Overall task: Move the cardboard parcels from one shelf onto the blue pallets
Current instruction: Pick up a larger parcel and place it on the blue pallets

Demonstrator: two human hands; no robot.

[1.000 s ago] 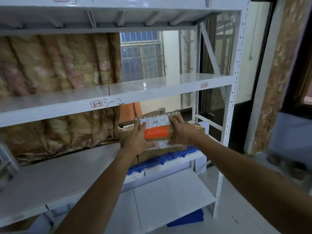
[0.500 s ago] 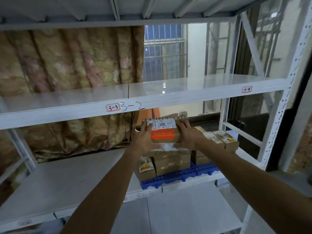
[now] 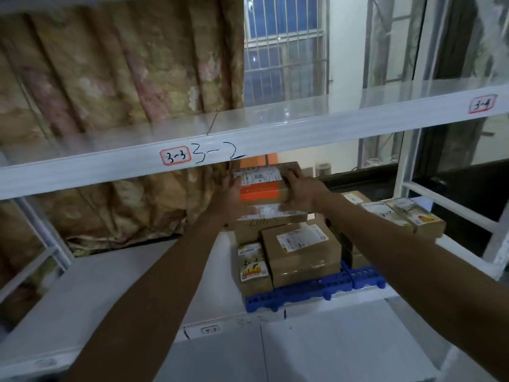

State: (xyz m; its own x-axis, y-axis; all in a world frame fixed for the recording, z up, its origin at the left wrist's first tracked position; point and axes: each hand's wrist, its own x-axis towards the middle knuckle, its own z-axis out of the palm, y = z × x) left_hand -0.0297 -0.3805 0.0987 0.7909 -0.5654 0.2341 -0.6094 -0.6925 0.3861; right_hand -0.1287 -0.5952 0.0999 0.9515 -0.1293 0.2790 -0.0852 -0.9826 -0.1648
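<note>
I hold a small cardboard parcel (image 3: 263, 186) with a white label and an orange band between both hands. My left hand (image 3: 230, 197) grips its left end and my right hand (image 3: 301, 193) its right end. The parcel is just above, perhaps touching, the top of a stack of cardboard parcels (image 3: 300, 250). That stack stands on a blue pallet (image 3: 297, 292) on the lower white shelf. More parcels (image 3: 399, 217) sit to the right on a second blue pallet (image 3: 366, 277).
A white shelf beam marked 3-3 and 3-2 (image 3: 248, 150) crosses just above the held parcel. A patterned curtain (image 3: 110, 78) hangs behind the rack on the left. The rack's white upright (image 3: 495, 238) stands at the right. Bare shelf surface (image 3: 110, 285) lies left of the pallets.
The view has closed in on the rack and shifted right. My hands have carried the orange-banded parcel further in under the shelf beam, over the stack.
</note>
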